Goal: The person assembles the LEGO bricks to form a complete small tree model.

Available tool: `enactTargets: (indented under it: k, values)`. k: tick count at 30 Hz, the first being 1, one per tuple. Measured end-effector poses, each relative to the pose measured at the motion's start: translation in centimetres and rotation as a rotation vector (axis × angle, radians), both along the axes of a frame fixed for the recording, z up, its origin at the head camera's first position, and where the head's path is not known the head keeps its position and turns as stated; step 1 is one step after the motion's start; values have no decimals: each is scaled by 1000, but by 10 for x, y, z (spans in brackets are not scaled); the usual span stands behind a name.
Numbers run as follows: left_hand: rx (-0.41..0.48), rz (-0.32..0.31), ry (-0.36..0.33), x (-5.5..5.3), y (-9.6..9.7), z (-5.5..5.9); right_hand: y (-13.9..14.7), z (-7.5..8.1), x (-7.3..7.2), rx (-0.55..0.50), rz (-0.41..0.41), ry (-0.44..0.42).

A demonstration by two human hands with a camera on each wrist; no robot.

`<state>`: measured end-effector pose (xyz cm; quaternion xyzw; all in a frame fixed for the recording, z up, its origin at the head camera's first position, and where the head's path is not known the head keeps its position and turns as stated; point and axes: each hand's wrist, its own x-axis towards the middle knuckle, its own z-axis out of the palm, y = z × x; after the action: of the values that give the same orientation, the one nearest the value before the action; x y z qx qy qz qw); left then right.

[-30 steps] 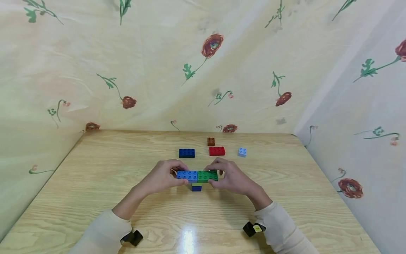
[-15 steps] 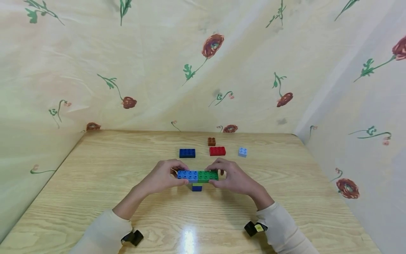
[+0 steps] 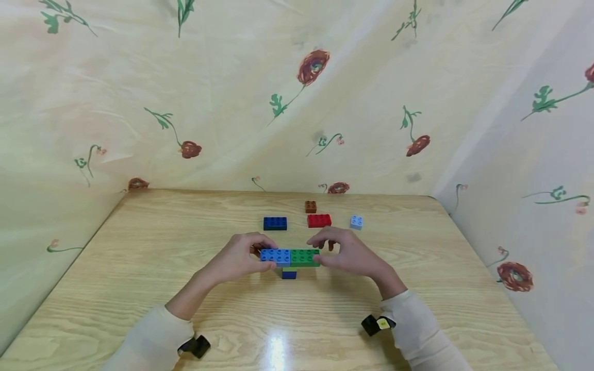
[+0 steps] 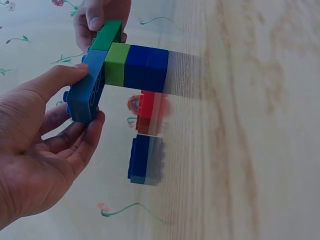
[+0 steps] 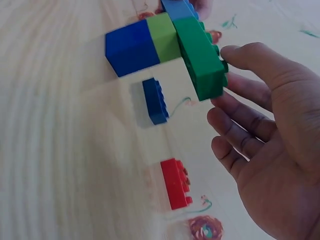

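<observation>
A T-shaped stack stands on the table: dark blue bricks (image 4: pixel 145 65) at the foot, a lime green brick (image 5: pixel 163 37) above, and a blue brick (image 3: pixel 274 256) and a green brick (image 3: pixel 301 257) end to end across the top. My left hand (image 3: pixel 243 257) pinches the left end of the blue brick between thumb and fingers. At the green brick's right end, my right hand (image 3: pixel 348 252) has its fingers spread loosely apart, the thumb tip right at the studs. In the right wrist view its other fingers lie off the brick.
Behind the stack lie a dark blue brick (image 3: pixel 275 223), a red brick (image 3: pixel 318 220), a small brown brick (image 3: pixel 310 206) and a small pale blue brick (image 3: pixel 356 222). A flowered cloth (image 3: pixel 223 103) hangs beyond the wooden table (image 3: pixel 153 247).
My right hand has loosened from the green brick, its fingers lifting and drawing back to the right. My left hand keeps its hold, and the stack stays put.
</observation>
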<state>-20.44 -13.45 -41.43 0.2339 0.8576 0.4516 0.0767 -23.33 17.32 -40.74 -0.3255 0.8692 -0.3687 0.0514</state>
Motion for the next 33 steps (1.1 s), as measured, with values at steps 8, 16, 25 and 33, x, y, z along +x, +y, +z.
enactTargets:
  k: [8, 16, 25, 33]
  values:
    - [-3, -8, 17, 0, 1, -1, 16, 1, -21, -55, -113, 2]
    - [-9, -6, 19, 1, 1, -1, 26, -10, -53, -50, -249, -32]
    - [-4, -1, 10, 2, 0, 0, 24, -29, -79, -71, -391, -137]
    - [3, -7, 8, 3, 0, 1, 16, -40, -86, -5, -422, -152]
